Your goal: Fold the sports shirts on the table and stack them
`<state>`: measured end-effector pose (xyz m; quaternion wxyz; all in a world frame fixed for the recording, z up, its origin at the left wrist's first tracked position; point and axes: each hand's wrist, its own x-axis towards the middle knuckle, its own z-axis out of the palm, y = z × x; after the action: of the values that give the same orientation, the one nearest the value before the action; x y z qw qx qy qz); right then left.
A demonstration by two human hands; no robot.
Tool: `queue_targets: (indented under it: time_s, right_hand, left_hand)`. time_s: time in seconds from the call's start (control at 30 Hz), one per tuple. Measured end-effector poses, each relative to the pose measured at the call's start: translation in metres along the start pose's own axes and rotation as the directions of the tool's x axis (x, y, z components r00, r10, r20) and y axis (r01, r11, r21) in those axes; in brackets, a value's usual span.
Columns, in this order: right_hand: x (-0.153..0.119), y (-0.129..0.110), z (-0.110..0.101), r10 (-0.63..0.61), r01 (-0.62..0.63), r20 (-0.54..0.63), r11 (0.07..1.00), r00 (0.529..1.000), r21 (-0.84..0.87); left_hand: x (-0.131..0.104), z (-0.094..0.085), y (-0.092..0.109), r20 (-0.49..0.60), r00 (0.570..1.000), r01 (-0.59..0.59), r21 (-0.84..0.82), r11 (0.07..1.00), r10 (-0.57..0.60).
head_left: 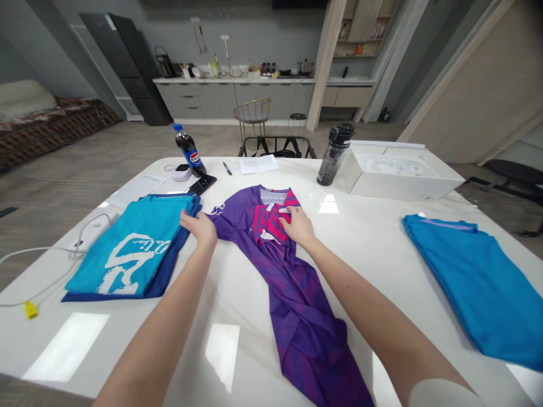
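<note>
A purple jersey (292,299) lies loosely bunched along the middle of the white table, its collar end away from me. Its pink-and-red striped part (274,223) is folded over near the collar. My right hand (298,226) has its fingers closed on this striped cloth. Beside the jersey's left sleeve is my left hand (200,226), fingers apart, at the right edge of a folded stack. On top of that stack is a bright blue shirt (139,243) with white print; darker blue cloth (169,265) shows underneath.
A folded blue garment (470,277) lies at the right. Along the far side stand a cola bottle (190,151), a dark tumbler (334,155) and a white box (394,175). A phone (202,184), pen (227,168) and paper (258,164) lie there too. White cable (78,251) crosses the left edge.
</note>
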<state>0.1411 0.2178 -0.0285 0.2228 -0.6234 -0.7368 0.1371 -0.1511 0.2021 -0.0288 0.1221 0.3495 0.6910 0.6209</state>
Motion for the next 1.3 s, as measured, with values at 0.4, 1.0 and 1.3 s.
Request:
queue_targets:
  time_s: [0.4, 1.0, 1.3]
  right_hand:
    - [0.011, -0.067, 0.046, 0.051, -0.033, 0.133, 0.990, 0.990, -0.134]
    - [-0.044, 0.235, -0.145, 0.592, -0.671, -0.354, 0.724, 0.724, -0.162]
    - [-0.017, 0.112, -0.059, 0.213, -0.173, 0.105, 0.937, 0.971, -0.302]
  left_hand:
    - [-0.039, 0.040, -0.020, 0.721, 0.693, -0.600, 0.592, 0.538, -0.020]
    - [-0.037, 0.033, -0.015, 0.749, 0.659, -0.585, 0.569, 0.578, -0.070]
    - [-0.028, 0.047, -0.014, 0.763, 0.646, -0.600, 0.539, 0.591, -0.040]
